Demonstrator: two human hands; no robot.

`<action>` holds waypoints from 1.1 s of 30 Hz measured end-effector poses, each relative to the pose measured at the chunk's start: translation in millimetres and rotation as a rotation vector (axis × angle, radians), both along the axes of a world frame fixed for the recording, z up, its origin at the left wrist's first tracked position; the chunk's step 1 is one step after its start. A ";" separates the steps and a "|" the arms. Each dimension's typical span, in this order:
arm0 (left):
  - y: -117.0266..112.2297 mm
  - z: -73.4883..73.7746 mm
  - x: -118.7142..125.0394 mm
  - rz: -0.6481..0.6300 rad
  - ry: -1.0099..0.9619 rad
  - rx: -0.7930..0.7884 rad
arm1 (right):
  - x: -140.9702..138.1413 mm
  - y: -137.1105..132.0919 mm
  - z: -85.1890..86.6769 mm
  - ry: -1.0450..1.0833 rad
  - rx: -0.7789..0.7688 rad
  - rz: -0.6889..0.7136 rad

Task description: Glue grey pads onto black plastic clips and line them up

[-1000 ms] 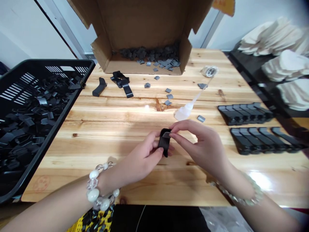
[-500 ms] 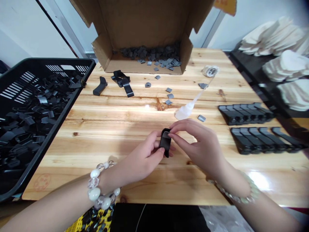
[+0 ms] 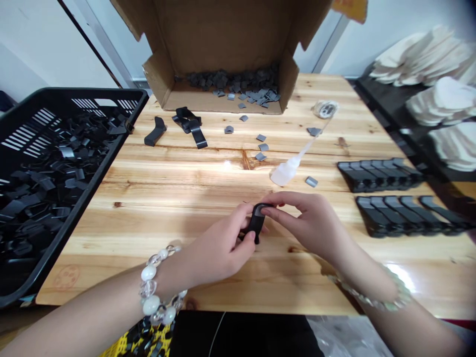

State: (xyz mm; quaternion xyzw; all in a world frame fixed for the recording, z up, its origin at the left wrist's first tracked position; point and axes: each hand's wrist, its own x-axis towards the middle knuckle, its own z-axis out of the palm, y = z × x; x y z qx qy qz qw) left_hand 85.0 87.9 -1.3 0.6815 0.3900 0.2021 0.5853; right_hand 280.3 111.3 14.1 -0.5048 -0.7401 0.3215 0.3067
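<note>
My left hand [image 3: 223, 245] grips a black curved plastic piece [image 3: 256, 224] between thumb and fingers, low over the table's front half. A small grey pad [image 3: 259, 210] lies against the inner face of its bent upper end. My right hand [image 3: 308, 215] pinches that end, thumb on the pad's side and index finger over the top edge. Beyond the hands, a white squeeze bottle [image 3: 285, 171] with a long thin nozzle lies on its side. Close to it is a loose grey pad [image 3: 311, 181]; several more are scattered farther back.
At the left stands a black crate [image 3: 139, 106] full of black pieces. An open cardboard box [image 3: 163, 84] with grey pads sits at the back. Several black pieces [image 3: 379, 210] stand in two rows at right. Loose black pieces [image 3: 197, 133] lie back left; a tape roll [image 3: 326, 109] lies back right.
The black curved piece has turned so its upper end leans right. My right thumb and index finger have gone from the grey pad's edge to squeezing that end.
</note>
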 end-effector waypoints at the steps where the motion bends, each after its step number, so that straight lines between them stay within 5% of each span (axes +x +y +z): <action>1: -0.1 0.3 0.1 -0.002 0.013 0.017 | 0.0 -0.3 0.4 -0.002 0.007 -0.003; 9: 0.5 0.5 1.8 0.019 0.039 0.074 | -2.1 -3.3 -1.7 -0.043 0.135 -0.034; 18: 3.9 2.3 1.2 0.085 -0.341 -0.340 | 2.6 5.2 0.3 0.367 -0.316 0.031; 25: 3.2 4.5 3.2 0.036 -0.377 -0.405 | -9.2 -2.2 -2.1 0.408 -0.539 0.236; 33: 1.8 -1.3 1.4 -0.029 -0.350 -0.350 | -11.2 -4.7 -5.6 0.342 -0.547 0.259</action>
